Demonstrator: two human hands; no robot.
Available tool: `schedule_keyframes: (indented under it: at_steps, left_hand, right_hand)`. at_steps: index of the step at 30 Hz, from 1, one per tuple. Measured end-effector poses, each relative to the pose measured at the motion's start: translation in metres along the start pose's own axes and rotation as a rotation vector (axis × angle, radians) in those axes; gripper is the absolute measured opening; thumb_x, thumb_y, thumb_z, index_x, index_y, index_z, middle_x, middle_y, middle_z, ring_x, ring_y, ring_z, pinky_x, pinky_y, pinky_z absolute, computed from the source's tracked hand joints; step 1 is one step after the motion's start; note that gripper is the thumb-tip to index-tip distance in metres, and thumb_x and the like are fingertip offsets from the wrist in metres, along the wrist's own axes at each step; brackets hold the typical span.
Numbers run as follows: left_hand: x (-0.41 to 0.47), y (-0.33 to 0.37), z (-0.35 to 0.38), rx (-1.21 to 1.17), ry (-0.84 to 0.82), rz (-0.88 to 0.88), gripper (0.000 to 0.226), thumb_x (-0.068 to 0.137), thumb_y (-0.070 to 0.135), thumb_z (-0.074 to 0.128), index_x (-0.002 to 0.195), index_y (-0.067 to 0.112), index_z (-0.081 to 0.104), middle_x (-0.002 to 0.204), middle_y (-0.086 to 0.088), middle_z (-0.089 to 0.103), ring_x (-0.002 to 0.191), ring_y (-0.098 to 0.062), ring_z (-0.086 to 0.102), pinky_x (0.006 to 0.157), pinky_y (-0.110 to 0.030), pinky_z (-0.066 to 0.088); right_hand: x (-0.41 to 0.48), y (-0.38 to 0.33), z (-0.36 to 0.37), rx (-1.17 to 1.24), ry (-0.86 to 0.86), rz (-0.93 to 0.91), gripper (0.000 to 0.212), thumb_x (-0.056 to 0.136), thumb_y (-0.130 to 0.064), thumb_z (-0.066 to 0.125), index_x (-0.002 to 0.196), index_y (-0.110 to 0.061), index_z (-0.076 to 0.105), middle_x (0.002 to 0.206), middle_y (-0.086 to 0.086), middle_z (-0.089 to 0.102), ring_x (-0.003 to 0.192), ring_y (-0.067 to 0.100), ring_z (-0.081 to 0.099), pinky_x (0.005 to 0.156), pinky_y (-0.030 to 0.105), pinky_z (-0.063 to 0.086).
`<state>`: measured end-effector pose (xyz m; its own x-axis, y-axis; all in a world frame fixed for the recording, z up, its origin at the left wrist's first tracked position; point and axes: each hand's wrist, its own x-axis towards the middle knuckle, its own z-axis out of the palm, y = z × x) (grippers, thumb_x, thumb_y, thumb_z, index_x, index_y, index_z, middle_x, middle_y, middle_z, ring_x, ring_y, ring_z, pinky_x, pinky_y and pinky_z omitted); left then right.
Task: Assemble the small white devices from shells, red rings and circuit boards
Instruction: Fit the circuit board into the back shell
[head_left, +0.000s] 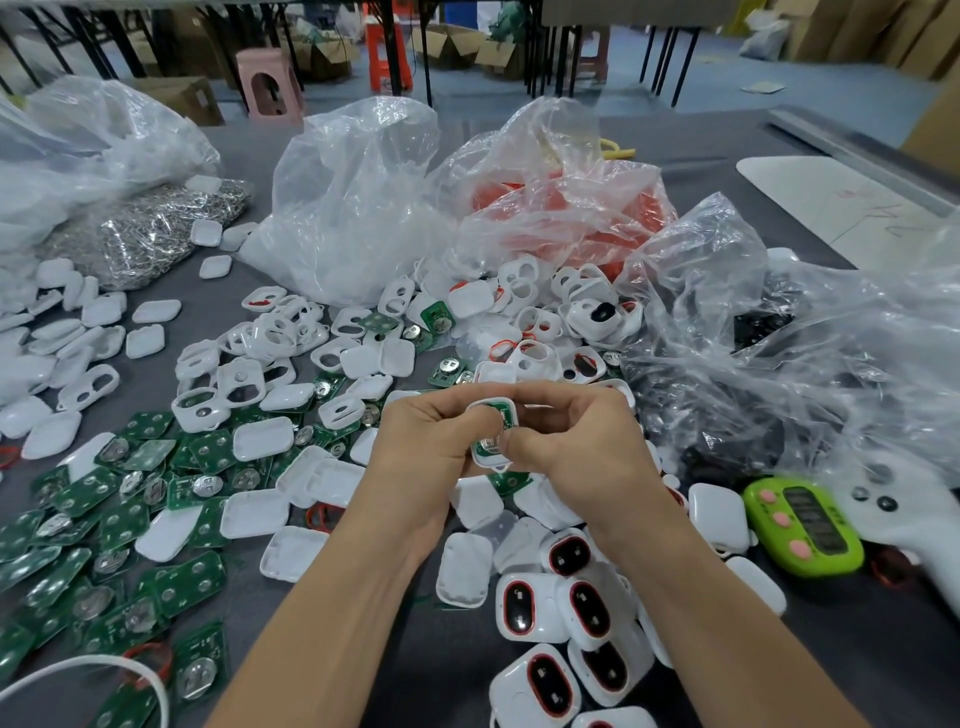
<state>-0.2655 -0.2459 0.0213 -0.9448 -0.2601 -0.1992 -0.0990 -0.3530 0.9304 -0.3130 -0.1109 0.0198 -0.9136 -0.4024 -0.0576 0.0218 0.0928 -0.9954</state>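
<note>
Small white plastic shell (480, 460) with its green circuit board (503, 413) sits pinched between left grip (421, 441) and right grip (582, 441); thumbs should press the board in evenly.

Obstacles: plastic bags (358, 208) across the back; loose shells (262, 439) and circuit boards (88, 491) left; finished devices (519, 605) near front. Free: bare table (857, 665), lower right.

A blue-grey floor (727, 78) is stretching beyond the dark grey table (675, 140); a pink stool (270, 85) and a red stool (387, 52) are standing among black table legs (670, 57); open cardboard boxes (452, 44) are sitting behind them.
</note>
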Motion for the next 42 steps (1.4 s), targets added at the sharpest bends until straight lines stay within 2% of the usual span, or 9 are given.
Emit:
schedule_keyframes:
  at_steps: [3,7,13,18,24,28,34,38,42]
  left_hand:
    - [0.0003,0.0004,0.0001,-0.002,0.014,-0.002,0.032,0.086,-0.015,0.055,0.100,0.000,0.080,0.096,-0.033,0.074,0.075,-0.034,0.068,0.067,-0.037,0.064]
    - [0.0003,0.0014,0.0002,-0.045,0.029,-0.023,0.032,0.086,-0.015,0.057,0.097,0.002,0.081,0.094,-0.031,0.074,0.069,-0.031,0.070,0.061,-0.034,0.063]
    - [0.0009,0.0000,0.0005,-0.083,0.033,-0.027,0.029,0.086,-0.014,0.059,0.097,0.002,0.080,0.093,-0.028,0.076,0.065,-0.027,0.072,0.057,-0.030,0.059]
    - [0.0013,0.0017,-0.0004,-0.081,0.042,-0.016,0.030,0.085,-0.014,0.061,0.087,0.007,0.082,0.087,-0.024,0.077,0.059,-0.025,0.070,0.054,-0.030,0.058]
    - [0.0006,0.0044,0.0002,-0.071,0.062,-0.006,0.032,0.084,-0.016,0.059,0.086,0.005,0.082,0.080,-0.022,0.075,0.057,-0.023,0.069,0.052,-0.027,0.056]
    - [0.0002,0.0020,0.0029,-0.068,0.077,-0.015,0.028,0.084,-0.017,0.058,0.093,-0.002,0.080,0.088,-0.030,0.075,0.063,-0.029,0.071,0.055,-0.030,0.059]
    - [0.0020,-0.0007,0.0040,-0.089,0.104,-0.023,0.025,0.085,-0.016,0.060,0.092,-0.002,0.079,0.085,-0.027,0.075,0.060,-0.027,0.071,0.053,-0.030,0.058]
    - [0.0022,-0.0013,0.0038,-0.096,0.112,-0.008,0.026,0.086,-0.015,0.060,0.096,-0.001,0.079,0.089,-0.024,0.077,0.063,-0.024,0.072,0.053,-0.028,0.058]
    - [0.0021,-0.0011,0.0028,-0.104,0.113,-0.018,0.029,0.086,-0.015,0.059,0.094,0.003,0.080,0.089,-0.024,0.077,0.059,-0.024,0.071,0.050,-0.026,0.056]
  right_hand:
    - [0.0002,0.0005,0.0014,0.000,0.009,-0.019,0.042,0.078,0.002,0.074,0.096,-0.035,0.081,0.085,-0.001,0.080,0.083,0.024,0.078,0.082,0.043,0.064]
    - [-0.0003,-0.0011,0.0020,-0.001,-0.024,-0.057,0.049,0.085,0.004,0.070,0.093,-0.043,0.080,0.088,-0.005,0.080,0.084,0.013,0.077,0.076,0.026,0.061]
    - [0.0003,0.0001,0.0014,-0.002,-0.018,-0.062,0.042,0.084,0.000,0.069,0.098,-0.038,0.081,0.090,-0.004,0.080,0.087,0.015,0.077,0.082,0.035,0.063]
    - [0.0015,0.0031,-0.0001,-0.005,0.000,-0.039,0.037,0.084,0.000,0.071,0.107,-0.028,0.080,0.092,-0.002,0.080,0.089,0.017,0.077,0.084,0.041,0.063]
    - [0.0012,0.0038,-0.0001,-0.003,0.008,-0.036,0.033,0.088,0.001,0.072,0.109,-0.023,0.079,0.088,-0.003,0.080,0.083,0.014,0.077,0.070,0.025,0.061]
    - [0.0031,0.0050,0.0001,0.017,0.072,0.011,0.033,0.083,0.004,0.076,0.105,-0.019,0.079,0.084,0.001,0.080,0.077,0.021,0.078,0.070,0.035,0.063]
    - [0.0021,0.0071,0.0024,-0.007,0.127,-0.006,0.031,0.081,0.000,0.076,0.101,-0.024,0.080,0.080,-0.001,0.080,0.072,0.022,0.077,0.074,0.043,0.065]
    - [0.0015,0.0060,0.0015,-0.044,0.082,-0.049,0.030,0.085,-0.006,0.074,0.106,-0.026,0.079,0.087,-0.005,0.080,0.083,0.016,0.077,0.083,0.044,0.063]
    - [-0.0002,0.0049,0.0034,-0.075,0.043,-0.079,0.036,0.084,-0.003,0.075,0.113,-0.024,0.077,0.091,-0.007,0.080,0.087,0.010,0.076,0.082,0.035,0.063]
